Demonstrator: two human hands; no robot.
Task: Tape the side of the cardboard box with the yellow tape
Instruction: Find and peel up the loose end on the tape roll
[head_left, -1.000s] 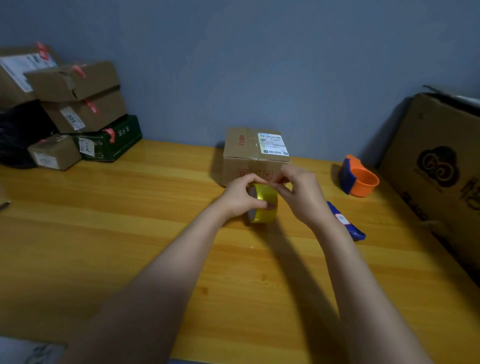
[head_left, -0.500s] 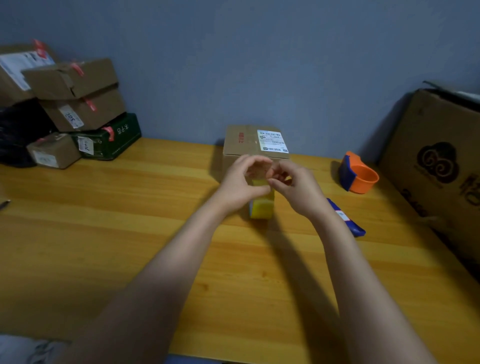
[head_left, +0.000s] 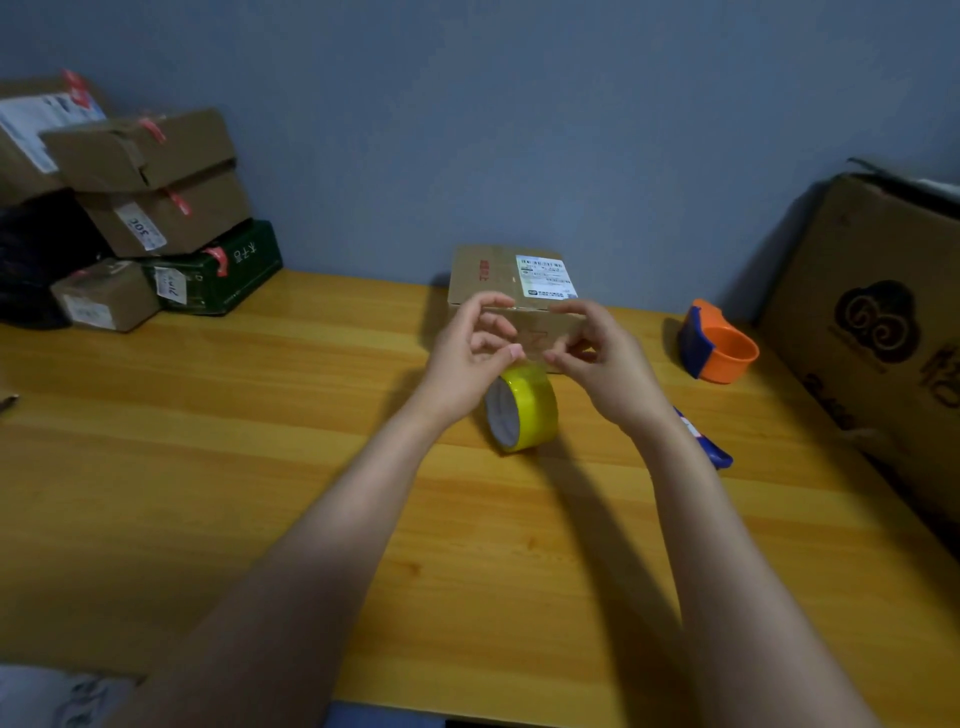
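Note:
The cardboard box (head_left: 488, 275) with a white label sits at the back of the wooden table (head_left: 260, 467), against the wall. The yellow tape roll (head_left: 524, 410) stands on its edge on the table just in front of the box. My left hand (head_left: 467, 358) and my right hand (head_left: 602, 364) hover right above the roll, in front of the box's near side. Their fingertips pinch close together at the top of the roll, seemingly on the tape's pulled-up free end. The thin strip itself is hard to make out.
An orange and blue tape dispenser (head_left: 719, 345) lies to the right, and a blue utility knife (head_left: 706, 441) shows under my right forearm. A big cardboard carton (head_left: 883, 332) stands at the right edge. Stacked parcels (head_left: 150, 208) fill the back left corner.
The roll has gone from being held up in both hands to standing on the table. My hands rose slightly and now pinch just above it.

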